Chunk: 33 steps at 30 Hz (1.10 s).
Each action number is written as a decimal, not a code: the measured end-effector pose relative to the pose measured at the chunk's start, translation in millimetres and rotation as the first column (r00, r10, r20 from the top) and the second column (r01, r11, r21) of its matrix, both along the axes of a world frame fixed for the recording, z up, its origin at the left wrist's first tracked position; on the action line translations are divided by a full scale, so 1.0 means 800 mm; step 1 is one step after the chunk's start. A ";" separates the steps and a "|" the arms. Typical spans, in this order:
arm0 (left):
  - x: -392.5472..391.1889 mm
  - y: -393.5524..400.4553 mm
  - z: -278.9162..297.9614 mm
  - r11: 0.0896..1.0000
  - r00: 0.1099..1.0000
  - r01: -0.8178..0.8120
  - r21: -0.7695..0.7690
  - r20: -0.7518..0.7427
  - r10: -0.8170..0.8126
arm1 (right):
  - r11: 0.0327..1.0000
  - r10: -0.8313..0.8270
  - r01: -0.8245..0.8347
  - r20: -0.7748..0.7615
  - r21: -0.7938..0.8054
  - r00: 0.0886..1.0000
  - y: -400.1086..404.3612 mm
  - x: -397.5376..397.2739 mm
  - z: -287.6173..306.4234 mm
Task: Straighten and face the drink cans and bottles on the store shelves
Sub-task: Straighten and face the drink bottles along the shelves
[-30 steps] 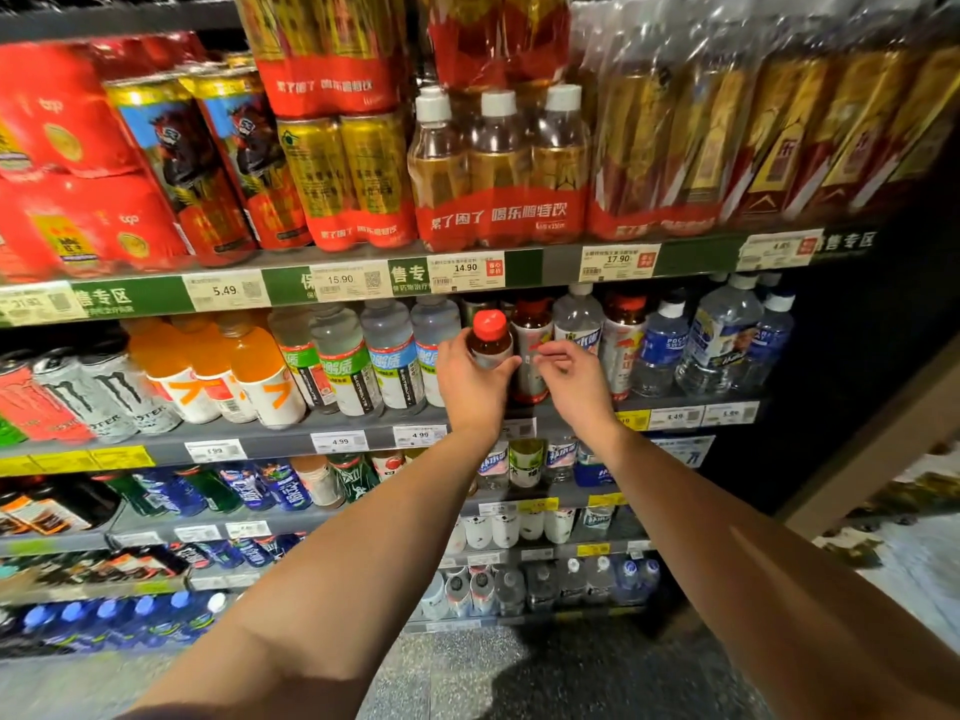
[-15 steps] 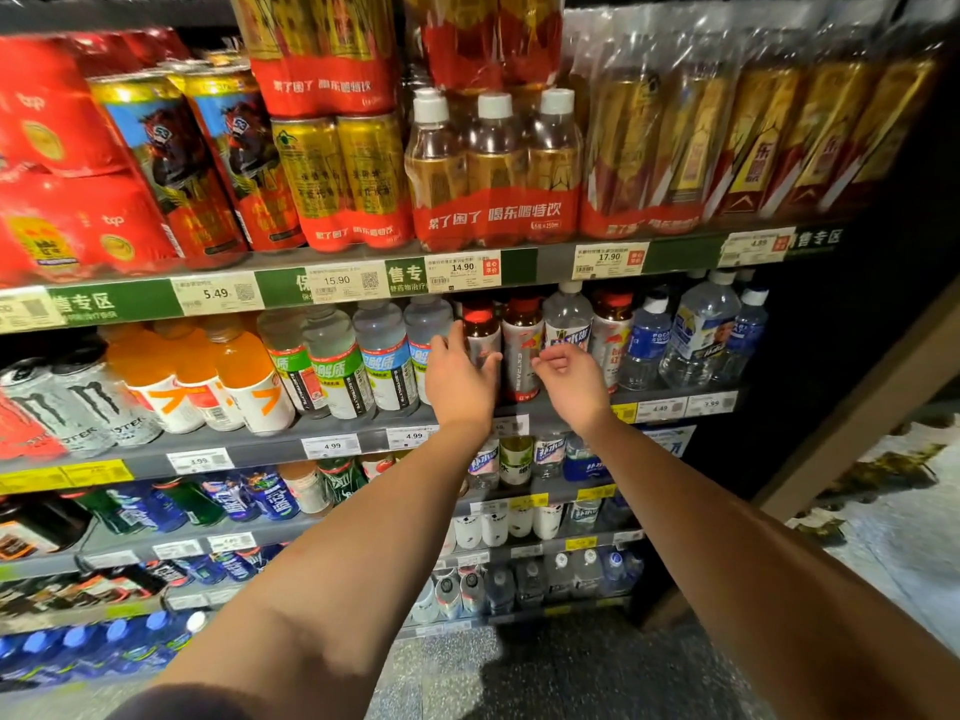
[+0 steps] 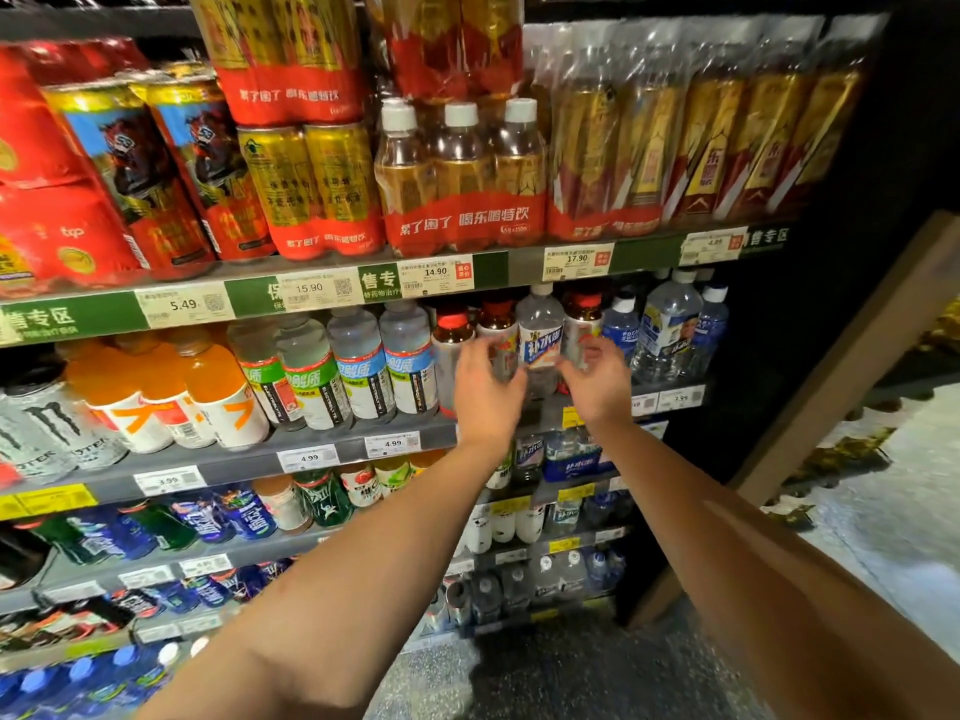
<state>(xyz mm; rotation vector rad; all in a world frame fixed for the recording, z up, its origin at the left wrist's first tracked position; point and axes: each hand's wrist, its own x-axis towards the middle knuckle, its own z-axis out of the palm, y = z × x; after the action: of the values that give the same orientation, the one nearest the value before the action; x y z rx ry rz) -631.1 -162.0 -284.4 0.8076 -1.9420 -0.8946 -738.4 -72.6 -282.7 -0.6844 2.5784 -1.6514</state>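
On the second shelf stands a clear bottle with a white cap and a blue-and-white label, upright with its label to the front. Brown bottles with red caps stand either side of it, one at the left and one at the right. My left hand is just left of the clear bottle, fingers curled and apart. Just right of the bottle is my right hand, fingers also spread. Neither hand closes around a bottle. The hands hide the lower parts of the brown bottles.
Clear electrolyte bottles and orange bottles fill the shelf to the left, blue-labelled water bottles to the right. Shrink-wrapped packs and cans load the shelf above. Lower shelves hold small bottles. A wooden board leans at the right.
My left hand put the red-capped brown bottle back in its row and let go. Both hands then moved right to flank the clear white-capped bottle.
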 end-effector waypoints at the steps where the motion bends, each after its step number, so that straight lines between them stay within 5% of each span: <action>1: -0.011 0.005 0.002 0.999 0.999 0.045 0.014 0.013 -0.045 | 1.000 0.002 -0.002 -0.005 -0.008 1.000 0.001 -0.011 0.001; 5: -0.053 0.016 -0.002 0.994 0.994 0.103 0.029 0.038 -0.104 | 0.997 0.051 -0.049 0.035 -0.053 0.998 0.005 -0.053 -0.004; 13: -0.097 0.034 -0.005 0.986 0.979 -0.160 -0.043 0.123 0.165 | 0.978 0.203 -0.200 -0.078 0.055 0.976 0.015 -0.086 0.002; 19: -0.096 0.028 0.001 0.981 0.950 -0.163 -0.105 0.251 0.185 | 0.957 0.272 -0.267 -0.036 0.111 0.962 0.016 -0.100 -0.003; 33: -0.103 0.029 0.011 0.987 0.981 -0.161 0.015 0.108 0.158 | 0.967 0.244 -0.238 -0.066 0.090 0.968 0.022 -0.109 -0.005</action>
<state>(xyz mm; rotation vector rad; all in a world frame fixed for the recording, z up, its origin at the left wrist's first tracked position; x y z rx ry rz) -713.1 -139.1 -275.3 1.0282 -1.9293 -0.7935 -825.7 -54.8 -286.5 -1.0275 2.4752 -1.4663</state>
